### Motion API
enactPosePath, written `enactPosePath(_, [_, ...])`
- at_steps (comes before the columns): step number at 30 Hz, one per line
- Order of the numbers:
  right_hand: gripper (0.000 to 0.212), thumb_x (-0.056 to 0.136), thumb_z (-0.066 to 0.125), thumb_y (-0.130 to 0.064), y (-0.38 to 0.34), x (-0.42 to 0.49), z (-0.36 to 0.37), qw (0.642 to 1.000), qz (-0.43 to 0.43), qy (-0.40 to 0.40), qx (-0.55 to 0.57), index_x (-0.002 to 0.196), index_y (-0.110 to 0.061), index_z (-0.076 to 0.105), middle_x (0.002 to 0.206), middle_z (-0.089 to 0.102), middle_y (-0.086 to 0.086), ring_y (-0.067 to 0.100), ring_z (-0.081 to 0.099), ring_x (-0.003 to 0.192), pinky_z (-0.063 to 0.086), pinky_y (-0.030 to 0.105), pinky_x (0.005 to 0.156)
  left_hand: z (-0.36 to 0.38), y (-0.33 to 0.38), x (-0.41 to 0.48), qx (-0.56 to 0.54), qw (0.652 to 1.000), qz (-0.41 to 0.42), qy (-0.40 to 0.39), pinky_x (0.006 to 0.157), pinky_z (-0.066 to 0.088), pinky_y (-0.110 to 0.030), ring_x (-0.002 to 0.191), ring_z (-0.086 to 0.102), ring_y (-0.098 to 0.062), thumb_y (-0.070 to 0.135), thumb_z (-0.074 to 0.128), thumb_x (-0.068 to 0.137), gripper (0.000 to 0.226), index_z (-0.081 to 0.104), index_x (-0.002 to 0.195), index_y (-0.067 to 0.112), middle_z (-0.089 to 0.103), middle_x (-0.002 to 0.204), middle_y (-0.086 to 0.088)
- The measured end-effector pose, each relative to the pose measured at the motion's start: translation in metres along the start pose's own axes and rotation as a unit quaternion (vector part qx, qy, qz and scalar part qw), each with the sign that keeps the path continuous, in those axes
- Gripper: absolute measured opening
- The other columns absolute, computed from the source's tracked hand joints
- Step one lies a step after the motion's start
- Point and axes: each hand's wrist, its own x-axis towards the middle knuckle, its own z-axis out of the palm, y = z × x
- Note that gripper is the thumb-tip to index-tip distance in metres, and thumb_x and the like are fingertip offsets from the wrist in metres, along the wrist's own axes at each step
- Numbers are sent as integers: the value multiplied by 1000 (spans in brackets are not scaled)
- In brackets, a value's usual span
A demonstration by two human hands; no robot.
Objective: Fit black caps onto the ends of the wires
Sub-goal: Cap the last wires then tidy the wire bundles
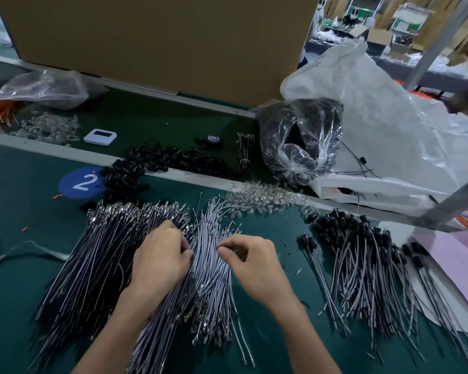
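A big fan of thin black and grey wires (97, 265) with bare metal ends lies on the green mat in front of me. My left hand (161, 259) rests on the pile's middle, fingers curled and pinching at the grey wires (208, 268). My right hand (250, 261) is just right of them, thumb and forefinger pinched together; whether they hold a wire is hard to tell. Loose black caps (135, 171) are heaped at the back left of the mat. Wires with black caps fitted (362, 255) lie in a pile to the right.
A heap of clear caps (262, 199) sits behind the wires. A plastic bag of black parts (300, 141) and a large white bag (384, 136) stand at the back right. A cardboard box (157, 41) walls the back. Pink paper (459, 268) lies at the right edge.
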Motion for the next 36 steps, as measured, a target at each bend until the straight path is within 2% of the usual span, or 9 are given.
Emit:
enactPosePath(6, [13, 94, 62, -23, -7, 10, 20, 999, 18, 3, -32, 92, -18, 74, 78, 68, -11, 1, 56, 64, 47, 18, 63, -1, -1, 0, -12, 1000, -8, 5, 65, 42, -28, 82, 54, -10, 33, 67, 91, 21, 61, 72, 27, 54, 101, 13])
enactPosePath(12, [29, 94, 59, -44, -20, 23, 46, 977, 64, -6, -202, 96, -16, 65, 92, 68, 2, 23, 63, 85, 48, 31, 70, -1, -5, -2, -99, 994, -14, 48, 70, 40, -32, 81, 50, -14, 28, 61, 95, 17, 54, 80, 25, 53, 97, 7])
enactPosePath(17, [16, 96, 52, -26, -28, 33, 55, 960, 86, -21, -266, 89, -12, 55, 93, 65, 8, 32, 63, 89, 37, 33, 63, -5, -8, -1, -129, 990, -21, 57, 74, 52, -37, 76, 62, -18, 20, 63, 94, 12, 57, 84, 22, 65, 81, 3])
enactPosePath(20, [20, 92, 52, -25, -22, 35, 50, 973, 126, -17, -194, 83, -11, 62, 83, 67, 4, 25, 63, 79, 48, 31, 64, -8, -9, 1, -194, 978, -27, 71, 69, 50, -28, 71, 62, -10, 13, 66, 91, 11, 60, 94, 22, 63, 75, 10])
enactPosePath(23, [15, 92, 59, -25, -18, 31, 42, 989, 146, 35, -21, 79, -20, 62, 75, 66, -6, 6, 59, 66, 42, 13, 54, -12, -8, 3, -323, 944, -37, 61, 68, 53, -26, 65, 67, -7, 8, 66, 91, 22, 63, 107, 23, 69, 73, 5])
enactPosePath(27, [11, 90, 69, -19, -18, 23, 37, 961, 142, 135, 194, 89, -29, 64, 77, 69, -5, -2, 62, 67, 48, 12, 61, -10, -5, 0, -446, 890, -40, 91, 71, 54, -24, 67, 69, -5, 6, 66, 91, 28, 65, 111, 25, 73, 74, 5])
enactPosePath(30, [18, 92, 67, -14, -19, 17, 37, 939, 149, 143, 276, 97, -32, 68, 80, 71, -7, 1, 65, 72, 52, 17, 67, -9, -6, 1, -480, 868, -61, 114, 63, 55, -19, 67, 69, -7, 5, 65, 91, 21, 72, 105, 19, 73, 72, 3])
enactPosePath(32, [18, 93, 64, -10, -22, 14, 35, 923, 155, 127, 327, 91, -25, 74, 77, 71, -7, 1, 61, 68, 49, 15, 64, -8, -6, 2, -454, 883, -63, 105, 60, 53, -17, 64, 69, -6, 8, 66, 91, 17, 73, 102, 20, 72, 67, 6])
enactPosePath(36, [20, 94, 61, -7, -25, 9, 30, 886, 127, 131, 426, 85, -17, 76, 74, 68, -1, 8, 56, 66, 48, 19, 61, -6, -5, 2, -249, 966, -10, 66, 54, 48, -12, 61, 65, -5, 22, 69, 91, 9, 77, 90, 23, 68, 65, 13])
